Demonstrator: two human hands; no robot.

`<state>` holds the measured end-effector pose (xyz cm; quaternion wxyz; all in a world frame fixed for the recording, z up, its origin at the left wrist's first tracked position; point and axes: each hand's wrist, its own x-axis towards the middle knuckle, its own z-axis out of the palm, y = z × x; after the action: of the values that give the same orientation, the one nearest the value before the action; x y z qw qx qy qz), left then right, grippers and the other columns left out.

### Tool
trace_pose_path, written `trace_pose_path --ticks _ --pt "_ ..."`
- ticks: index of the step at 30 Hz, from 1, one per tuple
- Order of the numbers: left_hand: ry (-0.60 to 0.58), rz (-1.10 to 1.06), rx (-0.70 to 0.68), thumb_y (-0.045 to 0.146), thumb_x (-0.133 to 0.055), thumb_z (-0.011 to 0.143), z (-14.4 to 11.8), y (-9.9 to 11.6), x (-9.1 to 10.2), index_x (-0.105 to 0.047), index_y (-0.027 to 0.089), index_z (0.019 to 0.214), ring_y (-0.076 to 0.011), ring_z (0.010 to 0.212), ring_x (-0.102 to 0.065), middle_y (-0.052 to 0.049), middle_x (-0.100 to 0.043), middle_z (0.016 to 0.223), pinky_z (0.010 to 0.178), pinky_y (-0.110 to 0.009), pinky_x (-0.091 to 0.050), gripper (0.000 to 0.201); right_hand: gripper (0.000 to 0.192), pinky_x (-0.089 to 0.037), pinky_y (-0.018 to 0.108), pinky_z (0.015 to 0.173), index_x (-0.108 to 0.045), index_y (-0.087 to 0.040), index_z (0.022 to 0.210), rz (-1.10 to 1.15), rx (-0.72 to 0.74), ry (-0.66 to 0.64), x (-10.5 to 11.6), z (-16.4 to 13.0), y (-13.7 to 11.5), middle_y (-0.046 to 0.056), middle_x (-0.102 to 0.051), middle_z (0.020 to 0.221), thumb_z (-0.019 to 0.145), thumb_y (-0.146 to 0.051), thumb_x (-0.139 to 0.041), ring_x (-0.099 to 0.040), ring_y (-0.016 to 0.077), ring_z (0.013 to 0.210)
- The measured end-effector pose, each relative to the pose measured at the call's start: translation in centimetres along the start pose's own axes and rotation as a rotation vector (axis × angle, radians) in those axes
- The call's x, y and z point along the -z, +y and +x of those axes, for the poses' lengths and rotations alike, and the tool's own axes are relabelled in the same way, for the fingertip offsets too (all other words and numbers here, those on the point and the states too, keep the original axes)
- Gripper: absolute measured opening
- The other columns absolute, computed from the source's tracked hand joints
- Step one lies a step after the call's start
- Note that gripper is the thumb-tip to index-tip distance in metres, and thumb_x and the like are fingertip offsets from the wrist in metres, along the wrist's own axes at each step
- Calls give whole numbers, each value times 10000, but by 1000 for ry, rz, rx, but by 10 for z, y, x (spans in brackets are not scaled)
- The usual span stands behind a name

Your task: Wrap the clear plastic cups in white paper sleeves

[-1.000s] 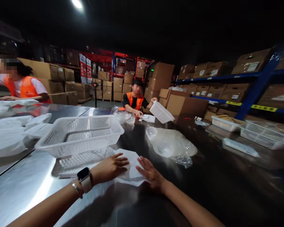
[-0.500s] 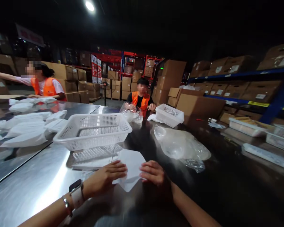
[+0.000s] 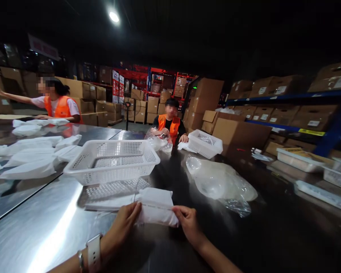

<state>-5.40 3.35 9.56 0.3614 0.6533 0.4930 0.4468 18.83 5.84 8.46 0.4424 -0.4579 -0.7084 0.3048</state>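
Note:
A small white packet (image 3: 156, 206), thin like paper or soft plastic, lies near the table's front with a crosswise fold line. My left hand (image 3: 126, 218) pinches its left edge between thumb and fingers. At the right edge, my right hand (image 3: 189, 222) grips it the same way. What the packet contains, if anything, is hidden. Just beyond the left hand lie flat white sheets or bags (image 3: 110, 203), in front of a white perforated basket (image 3: 113, 172). Right of the packet rests a clear plastic bag (image 3: 221, 182) with rounded clear pieces in it.
Several filled white bags (image 3: 31, 159) lie on the metal table (image 3: 53, 223) to the left. A smaller white basket (image 3: 206, 144) stands near a co-worker (image 3: 169, 123) across the table. Another co-worker (image 3: 59, 106) is at far left. White trays (image 3: 301, 159) sit at right.
The packet went from an angular flat shape with pointed corners to a folded rectangle. My hands changed from fingers laid flat on it to pinching its two side edges.

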Motion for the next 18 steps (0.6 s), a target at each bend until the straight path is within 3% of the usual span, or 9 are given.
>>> trace_pose_path --ticks 4,10,18 --pt "29 -90 80 803 -328 815 1 -7 -5 -530 216 681 -201 668 -522 -51 -609 684 652 -300 -470 635 696 -540 393 705 -806 -152 831 -1 -44 16 -6 1 -3 112 -765 813 824 -770 -484 -703 328 789" --pt "45 -95 91 792 -298 826 0 -7 -6 -506 223 668 -193 668 -500 -49 -596 685 653 -288 -447 625 753 -508 555 927 -775 -139 1009 81 -74 45 -8 3 -4 151 -728 1062 745 -808 -554 -684 398 1011" --pt "82 108 181 811 -202 779 11 -13 -14 -378 250 584 -178 557 -438 -5 -442 555 570 -316 -409 619 797 -505 529 950 -772 -112 1010 151 -122 91 -9 8 12 190 -730 1061 667 -817 -627 -684 374 1011"
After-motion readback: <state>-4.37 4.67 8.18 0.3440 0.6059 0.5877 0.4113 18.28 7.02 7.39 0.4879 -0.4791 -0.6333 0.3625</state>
